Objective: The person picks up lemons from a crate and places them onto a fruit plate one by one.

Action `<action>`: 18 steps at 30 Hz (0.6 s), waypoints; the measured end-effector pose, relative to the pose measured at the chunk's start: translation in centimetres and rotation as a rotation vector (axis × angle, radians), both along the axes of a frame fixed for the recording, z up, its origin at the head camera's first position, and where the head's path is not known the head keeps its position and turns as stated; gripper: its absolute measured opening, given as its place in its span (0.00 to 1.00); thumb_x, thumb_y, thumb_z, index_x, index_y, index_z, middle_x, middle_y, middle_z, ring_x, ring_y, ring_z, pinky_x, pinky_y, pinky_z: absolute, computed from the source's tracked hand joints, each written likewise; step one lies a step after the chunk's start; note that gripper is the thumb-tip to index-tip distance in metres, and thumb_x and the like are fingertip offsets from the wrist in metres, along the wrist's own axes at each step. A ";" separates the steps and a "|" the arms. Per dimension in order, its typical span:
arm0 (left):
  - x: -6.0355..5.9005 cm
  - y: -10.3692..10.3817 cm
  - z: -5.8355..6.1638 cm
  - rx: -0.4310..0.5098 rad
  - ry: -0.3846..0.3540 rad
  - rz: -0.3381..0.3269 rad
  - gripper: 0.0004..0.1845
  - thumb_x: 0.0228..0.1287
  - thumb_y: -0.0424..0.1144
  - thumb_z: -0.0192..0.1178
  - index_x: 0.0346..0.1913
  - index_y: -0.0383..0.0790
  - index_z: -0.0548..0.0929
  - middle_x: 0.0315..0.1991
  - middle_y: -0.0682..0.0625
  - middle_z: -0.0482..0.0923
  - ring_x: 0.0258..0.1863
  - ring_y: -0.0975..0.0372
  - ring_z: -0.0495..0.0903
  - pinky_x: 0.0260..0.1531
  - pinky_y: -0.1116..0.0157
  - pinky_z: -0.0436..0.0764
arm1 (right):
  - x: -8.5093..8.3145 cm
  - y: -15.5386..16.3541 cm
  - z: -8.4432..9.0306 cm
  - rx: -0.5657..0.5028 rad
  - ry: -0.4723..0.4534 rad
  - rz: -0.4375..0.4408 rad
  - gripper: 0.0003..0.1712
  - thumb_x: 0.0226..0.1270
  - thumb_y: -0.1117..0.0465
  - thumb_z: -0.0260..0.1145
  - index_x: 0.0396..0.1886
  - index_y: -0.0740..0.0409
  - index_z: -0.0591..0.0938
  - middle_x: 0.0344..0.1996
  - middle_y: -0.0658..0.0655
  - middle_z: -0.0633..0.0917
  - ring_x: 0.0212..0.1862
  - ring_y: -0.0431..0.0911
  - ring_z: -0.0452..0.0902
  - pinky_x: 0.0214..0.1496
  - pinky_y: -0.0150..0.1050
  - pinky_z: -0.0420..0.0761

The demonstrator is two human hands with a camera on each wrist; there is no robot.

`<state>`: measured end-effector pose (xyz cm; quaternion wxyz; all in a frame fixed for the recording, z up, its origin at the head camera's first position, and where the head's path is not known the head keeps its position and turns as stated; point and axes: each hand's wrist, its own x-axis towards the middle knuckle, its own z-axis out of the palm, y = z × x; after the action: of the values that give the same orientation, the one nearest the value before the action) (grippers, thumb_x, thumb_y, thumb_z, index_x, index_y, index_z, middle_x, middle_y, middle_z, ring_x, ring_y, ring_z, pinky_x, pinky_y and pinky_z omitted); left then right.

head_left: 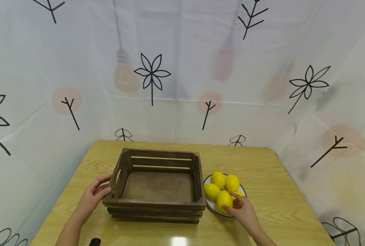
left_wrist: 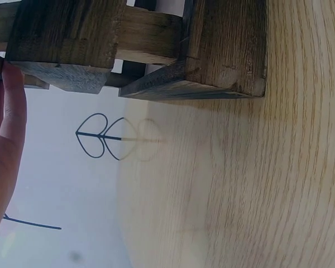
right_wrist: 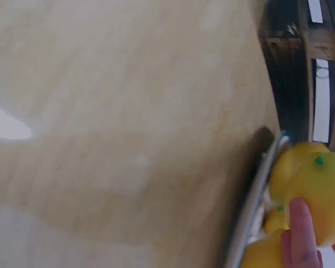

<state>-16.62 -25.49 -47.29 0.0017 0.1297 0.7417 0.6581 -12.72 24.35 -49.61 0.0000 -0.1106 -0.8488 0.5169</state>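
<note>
A dark wooden slatted crate [head_left: 154, 206] stands empty in the middle of the table. My left hand [head_left: 94, 196] rests against its left end near the handle cut-out; in the left wrist view its straight fingers [left_wrist: 11, 111] touch the crate [left_wrist: 212, 50]. To the right of the crate a white plate [head_left: 211, 206] holds several yellow lemons [head_left: 218, 179]. My right hand [head_left: 242, 210] reaches over the plate's near edge and grips the front lemon [head_left: 224, 201]. The right wrist view has a finger [right_wrist: 301, 234] lying on that lemon [right_wrist: 318, 190] above the plate rim [right_wrist: 257, 195].
The light wooden table [head_left: 262, 164] is enclosed by white printed cloth walls on three sides. A small black object [head_left: 94, 242] lies at the near edge by my left forearm. Bare tabletop shows behind the crate and to the right of the plate.
</note>
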 end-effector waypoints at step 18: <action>0.3 -0.2 -0.3 -0.021 -0.029 0.085 0.23 0.72 0.37 0.49 0.64 0.28 0.63 0.53 0.64 0.70 0.49 0.75 0.73 0.43 0.73 0.76 | 0.1 0.5 -0.4 0.174 0.061 -0.040 0.26 0.49 0.61 0.75 0.47 0.68 0.79 0.32 0.58 0.78 0.33 0.46 0.77 0.29 0.32 0.80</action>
<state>-16.31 -25.73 -47.58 -0.0143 0.0886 0.7533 0.6516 -12.59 24.83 -49.99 0.0459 -0.1111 -0.8877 0.4444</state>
